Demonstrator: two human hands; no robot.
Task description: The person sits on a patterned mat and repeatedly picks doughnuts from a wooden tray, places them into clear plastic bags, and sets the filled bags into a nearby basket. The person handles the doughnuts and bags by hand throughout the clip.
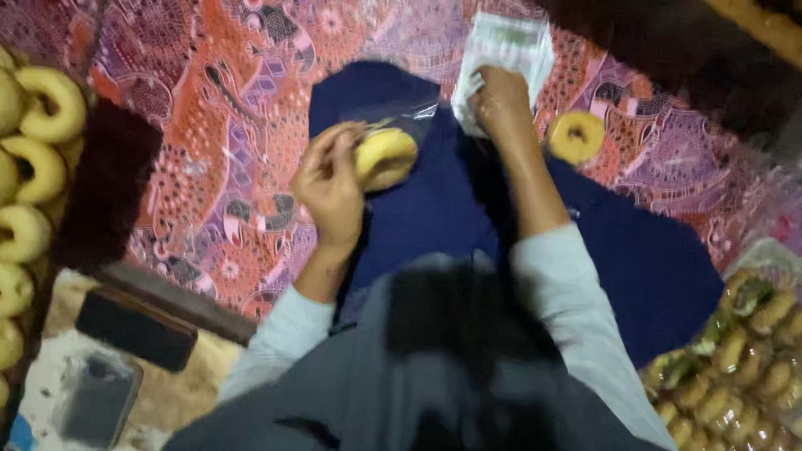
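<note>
Grip: left hand [329, 182] fingers closed round a yellow ring donut [385, 157], half inside a clear plastic bag [406, 117], held over the lap on dark blue cloth [438, 209].
Other hand: right hand [501, 99] closed on a stack of clear bags [508, 54], pinching at the top one.
Nearby: loose donut [576, 136] just beside the right wrist on the patterned mat [226, 92]; tray of donuts [10, 190] far left; bagged donuts [756, 358] at right.
Risk: one-handed hold, bag mouth loose, so the donut could prob. slide out or get squashed.
Risk 2: right hand may pull several bags at once, or its forearm nudge the loose donut.
</note>
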